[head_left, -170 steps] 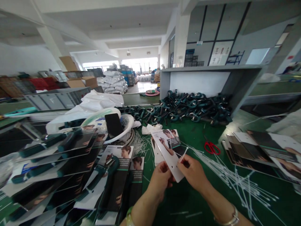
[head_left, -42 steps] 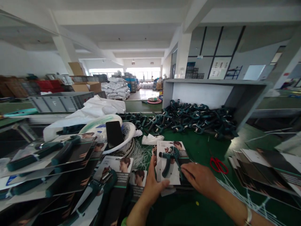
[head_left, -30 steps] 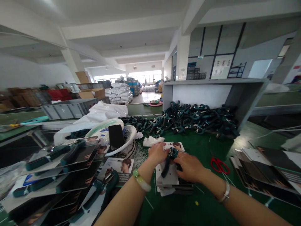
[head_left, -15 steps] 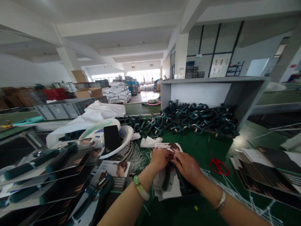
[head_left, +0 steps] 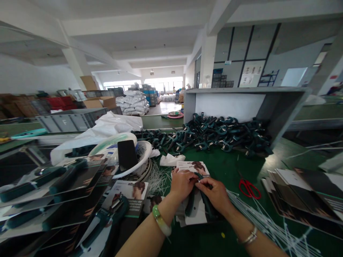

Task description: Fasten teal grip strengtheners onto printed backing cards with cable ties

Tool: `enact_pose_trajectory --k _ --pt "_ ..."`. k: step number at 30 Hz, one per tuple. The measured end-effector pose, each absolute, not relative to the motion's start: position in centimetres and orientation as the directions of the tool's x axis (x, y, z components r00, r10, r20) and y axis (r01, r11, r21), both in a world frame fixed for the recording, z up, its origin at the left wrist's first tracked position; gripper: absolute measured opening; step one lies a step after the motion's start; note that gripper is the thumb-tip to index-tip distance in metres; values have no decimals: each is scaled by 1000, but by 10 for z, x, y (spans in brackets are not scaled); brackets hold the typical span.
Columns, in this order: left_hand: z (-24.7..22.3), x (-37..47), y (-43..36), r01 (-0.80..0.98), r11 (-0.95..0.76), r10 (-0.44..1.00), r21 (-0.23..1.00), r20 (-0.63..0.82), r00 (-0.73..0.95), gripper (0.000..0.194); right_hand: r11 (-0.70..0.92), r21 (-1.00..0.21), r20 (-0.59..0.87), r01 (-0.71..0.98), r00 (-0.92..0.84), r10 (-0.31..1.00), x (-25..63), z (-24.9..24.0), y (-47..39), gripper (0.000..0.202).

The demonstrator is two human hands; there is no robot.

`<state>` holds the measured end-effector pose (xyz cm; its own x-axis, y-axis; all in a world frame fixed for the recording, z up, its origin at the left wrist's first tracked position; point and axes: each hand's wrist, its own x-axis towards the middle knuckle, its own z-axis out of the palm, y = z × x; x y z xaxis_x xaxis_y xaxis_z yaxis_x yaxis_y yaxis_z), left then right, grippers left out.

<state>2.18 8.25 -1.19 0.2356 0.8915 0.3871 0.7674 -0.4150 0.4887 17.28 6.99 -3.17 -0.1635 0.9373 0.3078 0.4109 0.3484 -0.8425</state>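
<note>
A dark green hand grip strengthener [head_left: 190, 204] lies on a printed backing card [head_left: 193, 165] in front of me, its two handles pointing toward me. My left hand [head_left: 183, 184] is closed at the upper left of the strengthener, fingers bent over its head. From the other side my right hand [head_left: 216, 194] pinches thumb and forefinger together close to the left fingertips. A tiny pale bit shows at that pinch, too small to name. The fingers cover part of the strengthener's head. More cards lie stacked under this one.
Carded strengtheners [head_left: 115, 210] are piled at left. Loose strengtheners [head_left: 214, 134] heap inside a grey open-fronted box [head_left: 284, 117]. White cable ties [head_left: 268, 221] and red scissors [head_left: 249, 188] lie right, beside stacked cards [head_left: 302, 200]. A phone [head_left: 127, 155] rests on a white basin [head_left: 146, 157].
My right hand has drawn back slightly and its fingers have tightened into a pinch. More of the strengthener's curved head and the card's top now show.
</note>
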Motion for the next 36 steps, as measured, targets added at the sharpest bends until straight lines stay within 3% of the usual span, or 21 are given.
enact_pose_trajectory --k 11,14,20,22,27,31,36 --pt "-20 23 82 725 -438 880 532 416 227 23 380 -792 332 478 -185 925 175 -38 78 25" --pt "-23 22 83 698 -457 875 551 420 242 24 336 -807 282 485 -184 942 175 -37 81 25" --pt "-14 6 82 432 -532 829 728 346 439 37 254 -854 182 454 -198 963 172 -32 88 26" --pt "-10 3 79 426 -525 828 737 325 457 31 261 -852 194 454 -189 963 172 -33 88 22" --pt "-9 14 77 573 -525 850 630 419 318 12 302 -836 268 457 -139 953 171 -38 82 15" --pt "-5 23 73 651 -566 780 506 584 223 10 478 -785 479 394 -103 872 171 -38 73 20" --pt "5 24 63 682 -651 675 331 664 322 13 576 -611 524 543 -268 809 171 -32 74 18"
